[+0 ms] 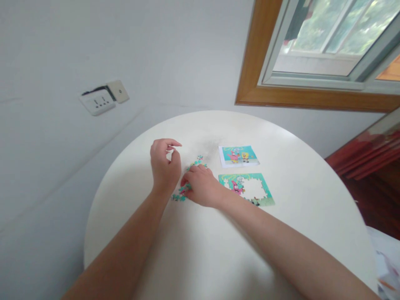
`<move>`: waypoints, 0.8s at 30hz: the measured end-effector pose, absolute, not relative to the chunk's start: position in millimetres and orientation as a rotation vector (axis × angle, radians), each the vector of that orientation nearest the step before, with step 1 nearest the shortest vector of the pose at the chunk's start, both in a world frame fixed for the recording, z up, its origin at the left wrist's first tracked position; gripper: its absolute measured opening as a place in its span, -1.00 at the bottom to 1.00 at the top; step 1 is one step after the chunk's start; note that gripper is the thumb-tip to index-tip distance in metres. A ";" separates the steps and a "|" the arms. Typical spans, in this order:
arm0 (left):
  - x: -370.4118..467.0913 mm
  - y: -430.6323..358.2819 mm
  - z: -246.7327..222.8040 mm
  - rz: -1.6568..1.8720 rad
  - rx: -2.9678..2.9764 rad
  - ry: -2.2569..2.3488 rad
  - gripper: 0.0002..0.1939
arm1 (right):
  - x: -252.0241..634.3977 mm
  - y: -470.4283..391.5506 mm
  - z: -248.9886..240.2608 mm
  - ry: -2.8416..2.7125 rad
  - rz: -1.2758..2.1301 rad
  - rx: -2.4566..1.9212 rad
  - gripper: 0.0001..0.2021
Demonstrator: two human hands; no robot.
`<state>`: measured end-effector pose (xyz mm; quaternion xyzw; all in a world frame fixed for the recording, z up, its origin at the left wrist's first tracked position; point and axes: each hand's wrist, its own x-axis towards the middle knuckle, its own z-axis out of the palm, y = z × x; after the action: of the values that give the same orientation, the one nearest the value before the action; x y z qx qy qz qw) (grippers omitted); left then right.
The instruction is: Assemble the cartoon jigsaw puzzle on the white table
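A loose spread of small teal jigsaw puzzle pieces (179,197) lies on the white table. My right hand (201,185) is over these pieces, its fingers curled down and a gap showing between thumb and forefinger. Its forearm crosses in front of the partly filled jigsaw puzzle (267,198), whose teal frame surrounds bare gaps and a pink cartoon figure. Just left of the pieces, my left hand (165,164) is raised with bent fingers apart from the thumb, holding nothing I can see. Behind the puzzle lies a printed reference picture (239,155) with a pink and a yellow figure.
The round white table (312,200) stands against a pale wall (175,54). A power socket (98,101) hangs loose on the wall at left. A wood-framed window (312,98) is at the upper right, with red fabric (368,154) beyond the table's right edge.
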<state>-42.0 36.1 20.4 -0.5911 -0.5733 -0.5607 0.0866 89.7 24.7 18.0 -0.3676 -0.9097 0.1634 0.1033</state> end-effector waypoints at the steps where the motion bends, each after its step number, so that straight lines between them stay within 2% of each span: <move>1: -41.9 36.2 20.4 -1.674 -1.758 -1.707 -0.76 | 89.5 25.5 17.2 -2.674 0.500 -1.075 -0.78; 9: -43.0 37.0 21.4 -1.669 -1.746 -1.728 -0.75 | 87.0 26.5 7.7 -2.508 0.771 -0.918 -0.87; 14: -40.7 38.7 18.5 -1.650 -1.783 -1.750 -0.78 | 128.7 32.4 16.4 -2.211 1.001 -0.918 -0.88; 24: 19.1 10.8 12.7 -1.195 -2.712 -1.507 -0.82 | 226.4 26.3 17.7 -1.838 1.229 -1.113 -0.77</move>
<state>19.1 10.8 12.7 -0.8122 -0.4515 -0.3578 -0.0914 226.4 26.3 17.7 -0.4250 -0.7016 0.4691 0.3272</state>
